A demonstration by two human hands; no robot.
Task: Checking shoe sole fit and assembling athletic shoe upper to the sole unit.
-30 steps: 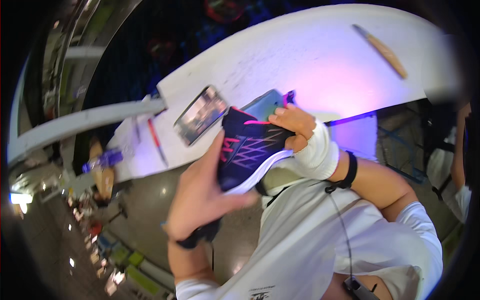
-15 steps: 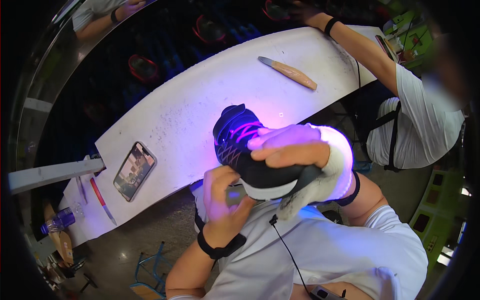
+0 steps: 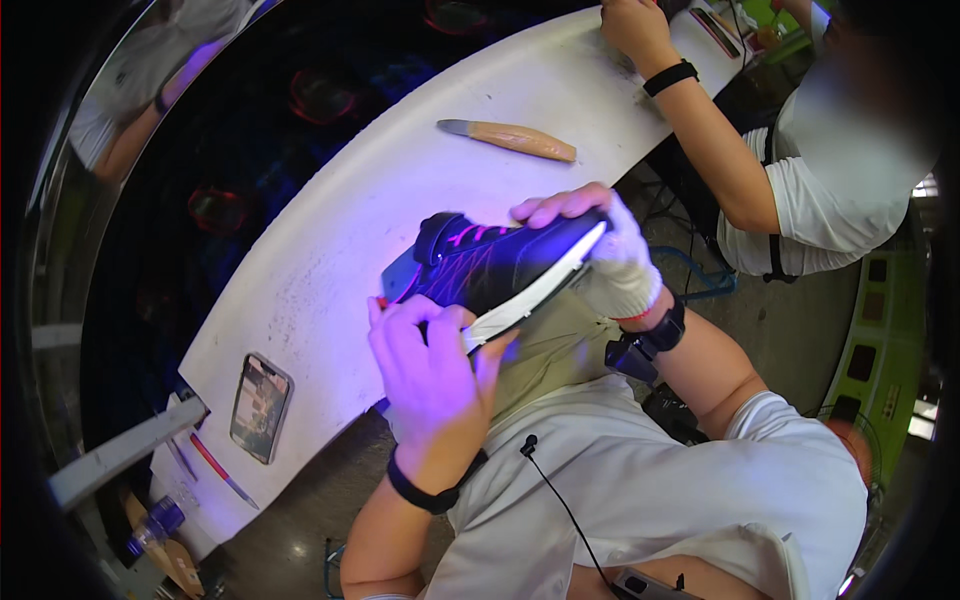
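Shoe (image 3: 500, 265) held at near edge of white table (image 3: 330, 270)

From my remote station I log it as black, pink-laced, tilted, toe to the right. Left hand (image 3: 430, 350) pinches the heel end, fingers above, thumb below. Right hand (image 3: 605, 250), in a white glove (image 3: 622, 282) with bare fingers, clasps the toe end. Wooden-handled knife (image 3: 508, 140) lies beyond; phone (image 3: 262, 408) lies left.

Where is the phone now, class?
In the head view, the phone lies toward the left on the white table, just above and right of the slim red tool.
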